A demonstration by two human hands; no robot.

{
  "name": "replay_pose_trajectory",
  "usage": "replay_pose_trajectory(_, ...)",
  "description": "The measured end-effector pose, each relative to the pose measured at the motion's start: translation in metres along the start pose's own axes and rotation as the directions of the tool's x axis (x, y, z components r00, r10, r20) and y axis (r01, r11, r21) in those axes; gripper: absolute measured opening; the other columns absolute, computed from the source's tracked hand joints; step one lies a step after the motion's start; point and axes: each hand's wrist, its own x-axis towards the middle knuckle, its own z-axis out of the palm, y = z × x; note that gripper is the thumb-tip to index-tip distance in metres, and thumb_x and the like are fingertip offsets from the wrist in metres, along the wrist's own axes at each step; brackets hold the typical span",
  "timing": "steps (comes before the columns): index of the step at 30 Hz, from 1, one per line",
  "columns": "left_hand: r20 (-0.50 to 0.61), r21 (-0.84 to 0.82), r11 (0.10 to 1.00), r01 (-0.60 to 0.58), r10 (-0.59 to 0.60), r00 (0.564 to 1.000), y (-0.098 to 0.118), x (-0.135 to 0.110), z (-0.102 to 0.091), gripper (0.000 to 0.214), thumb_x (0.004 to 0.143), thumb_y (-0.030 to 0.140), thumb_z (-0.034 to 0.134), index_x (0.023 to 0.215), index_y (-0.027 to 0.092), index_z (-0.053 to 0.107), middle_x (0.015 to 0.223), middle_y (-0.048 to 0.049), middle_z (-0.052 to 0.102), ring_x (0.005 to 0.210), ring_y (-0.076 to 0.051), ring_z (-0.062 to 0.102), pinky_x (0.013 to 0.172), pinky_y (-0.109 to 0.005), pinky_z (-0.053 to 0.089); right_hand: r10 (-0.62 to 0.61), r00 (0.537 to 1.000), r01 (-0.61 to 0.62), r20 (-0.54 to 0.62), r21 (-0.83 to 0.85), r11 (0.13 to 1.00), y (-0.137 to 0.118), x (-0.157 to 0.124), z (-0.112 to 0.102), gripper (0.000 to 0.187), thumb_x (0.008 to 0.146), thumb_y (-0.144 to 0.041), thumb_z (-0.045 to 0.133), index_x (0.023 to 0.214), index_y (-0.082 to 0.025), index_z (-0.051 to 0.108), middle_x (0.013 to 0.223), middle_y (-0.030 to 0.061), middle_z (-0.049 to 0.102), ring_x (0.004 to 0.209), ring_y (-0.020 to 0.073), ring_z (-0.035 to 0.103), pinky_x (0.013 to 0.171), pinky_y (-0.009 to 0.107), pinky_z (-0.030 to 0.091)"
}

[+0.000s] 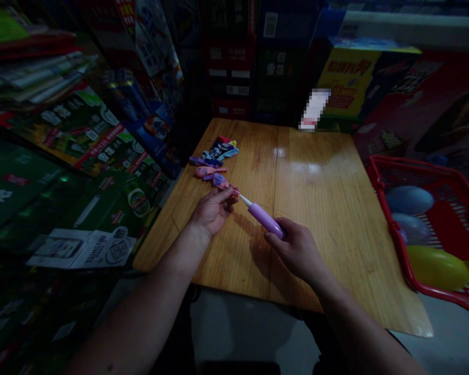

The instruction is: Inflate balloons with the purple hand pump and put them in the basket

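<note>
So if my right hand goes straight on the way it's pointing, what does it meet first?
Probably the left hand, pinching a pink balloon right at the tip of the pump the right hand holds.

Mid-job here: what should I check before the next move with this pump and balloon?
1. Right hand grip on purple pump: ok, fingers wrapped round its body.
2. Left hand pinching pink balloon: ok.
3. White nozzle seated in the balloon's neck: cannot tell, fingertips hide it.
4. Spare balloons lying apart from both hands: ok.
5. Room left in red basket, which holds three inflated balloons: ok.
6. Lighting: not ok, scene is dim.
</note>
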Motion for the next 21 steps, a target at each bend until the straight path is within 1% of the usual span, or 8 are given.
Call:
replay_pose_trajectory(4,0.013,0.010,1.000,-0.010,0.010,1.000,-0.002,0.000,0.001,0.019,0.077,0.013,0.086,0.090,0.016,0.073,0.092,-0.0027,0.077,0.070,-0.009,0.069,0.056,-0.017,0.045,-0.009,1.000,0.011,0.029,-0.058,0.998,0.001,0.003,0.003,0.019,0.090,-0.029,0.070,0.104,-0.019,0.077,0.082,0.0041,0.073,0.069,0.0186,0.063,0.064,0.031,0.043)
replay_pose_trajectory(8,-0.003,0.061,0.998,-0.014,0.014,1.000,-0.005,0.001,0.001,0.021,0.076,0.015,0.087,0.089,0.016,0.072,0.093,-0.0030,0.077,0.070,-0.009,0.070,0.055,-0.017,0.042,0.006,0.999,-0.003,0.040,-0.081,0.997,-0.002,0.003,0.003,0.022,0.089,-0.027,0.069,0.107,-0.018,0.077,0.085,0.0051,0.075,0.073,0.0195,0.066,0.067,0.031,0.045)
replay_pose_trajectory(14,0.005,0.142,0.989,-0.038,0.037,0.999,-0.011,0.002,0.003,0.026,0.071,0.019,0.091,0.089,0.017,0.073,0.091,-0.0012,0.076,0.071,-0.008,0.069,0.058,-0.017,0.040,0.019,1.000,-0.019,-0.006,-0.021,1.000,-0.001,0.002,0.002,0.027,0.088,-0.030,0.071,0.112,-0.018,0.073,0.092,0.0058,0.076,0.078,0.0200,0.068,0.071,0.031,0.049)
replay_pose_trajectory(18,0.013,0.158,0.987,-0.029,0.027,1.000,-0.013,0.001,0.006,0.028,0.070,0.021,0.092,0.089,0.017,0.073,0.091,-0.0014,0.075,0.071,-0.009,0.068,0.058,-0.018,0.038,0.037,0.999,-0.037,-0.014,-0.035,0.999,0.000,0.002,0.002,0.023,0.086,-0.031,0.072,0.105,-0.018,0.072,0.086,0.0047,0.073,0.072,0.0188,0.064,0.066,0.031,0.046)
replay_pose_trajectory(21,0.042,0.170,0.985,-0.036,0.029,0.999,-0.015,0.000,0.007,0.029,0.069,0.024,0.094,0.088,0.017,0.073,0.089,0.0001,0.073,0.072,-0.009,0.067,0.058,-0.019,0.038,0.038,0.999,-0.038,-0.013,-0.027,0.999,0.001,0.001,0.003,0.023,0.087,-0.032,0.072,0.105,-0.018,0.072,0.084,0.0045,0.072,0.071,0.0186,0.063,0.065,0.031,0.045)
